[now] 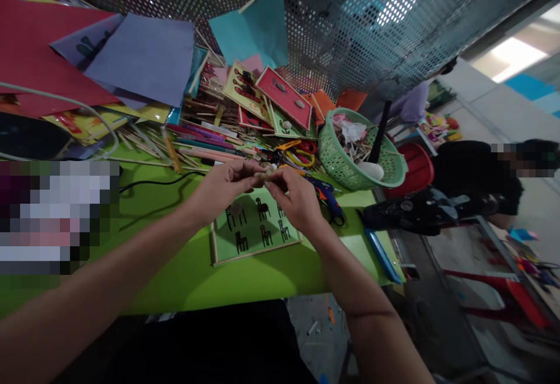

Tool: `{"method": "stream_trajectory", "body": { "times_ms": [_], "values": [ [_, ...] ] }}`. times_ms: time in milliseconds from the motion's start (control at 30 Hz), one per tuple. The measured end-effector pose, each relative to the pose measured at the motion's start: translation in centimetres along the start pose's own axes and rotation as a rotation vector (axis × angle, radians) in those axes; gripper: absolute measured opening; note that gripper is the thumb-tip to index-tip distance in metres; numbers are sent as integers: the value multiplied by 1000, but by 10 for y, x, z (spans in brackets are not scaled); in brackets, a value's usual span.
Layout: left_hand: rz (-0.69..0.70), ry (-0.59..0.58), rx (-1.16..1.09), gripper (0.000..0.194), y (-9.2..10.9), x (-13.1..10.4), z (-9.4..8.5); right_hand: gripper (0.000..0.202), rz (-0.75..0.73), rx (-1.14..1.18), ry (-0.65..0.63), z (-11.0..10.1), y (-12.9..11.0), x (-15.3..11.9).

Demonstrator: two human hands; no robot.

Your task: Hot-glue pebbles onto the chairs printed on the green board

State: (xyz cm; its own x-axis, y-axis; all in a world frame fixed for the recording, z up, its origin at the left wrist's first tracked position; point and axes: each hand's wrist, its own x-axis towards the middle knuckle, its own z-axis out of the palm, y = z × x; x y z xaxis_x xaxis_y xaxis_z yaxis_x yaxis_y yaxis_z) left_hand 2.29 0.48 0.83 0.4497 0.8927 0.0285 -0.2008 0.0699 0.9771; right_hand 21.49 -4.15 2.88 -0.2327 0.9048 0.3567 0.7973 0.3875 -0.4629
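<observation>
Green tabletop (pixel 184 285), small piece (pixel 263 176) in both hands (pixel 221 188) (pixel 300 197)

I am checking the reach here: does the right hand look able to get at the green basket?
Probably yes: the green basket stands near the right hand, with low things like the blue-and-orange tool lying between. But its fingers pinch a small object, so they might need freeing first.

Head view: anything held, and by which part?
A small brownish piece, held between left hand and right hand, one at each side; exact contact too small to tell.
</observation>
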Motion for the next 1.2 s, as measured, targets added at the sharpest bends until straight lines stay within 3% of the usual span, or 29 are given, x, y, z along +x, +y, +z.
{"method": "stream_trajectory", "body": {
  "times_ms": [100, 233, 533, 900, 1200],
  "values": [
    [-9, -4, 5, 36, -1, -1, 1, 29, -94, -214, -117, 0, 1, 1],
    [-37, 16, -12, 39, -3, -2, 4, 30, -132, -329, -138, 2, 2, 0],
    [-75, 42, 0, 43, 1, -6, 6, 28, -123, -247, -114, 2, -1, -2],
    [30, 72, 130, 33, 1, -12, 11, 27, -108, -233, -113, 4, 1, 0],
    [18, 80, 121, 33, 5, -12, 10, 26, -61, -120, -69, 6, -2, -1]
  ]
}}
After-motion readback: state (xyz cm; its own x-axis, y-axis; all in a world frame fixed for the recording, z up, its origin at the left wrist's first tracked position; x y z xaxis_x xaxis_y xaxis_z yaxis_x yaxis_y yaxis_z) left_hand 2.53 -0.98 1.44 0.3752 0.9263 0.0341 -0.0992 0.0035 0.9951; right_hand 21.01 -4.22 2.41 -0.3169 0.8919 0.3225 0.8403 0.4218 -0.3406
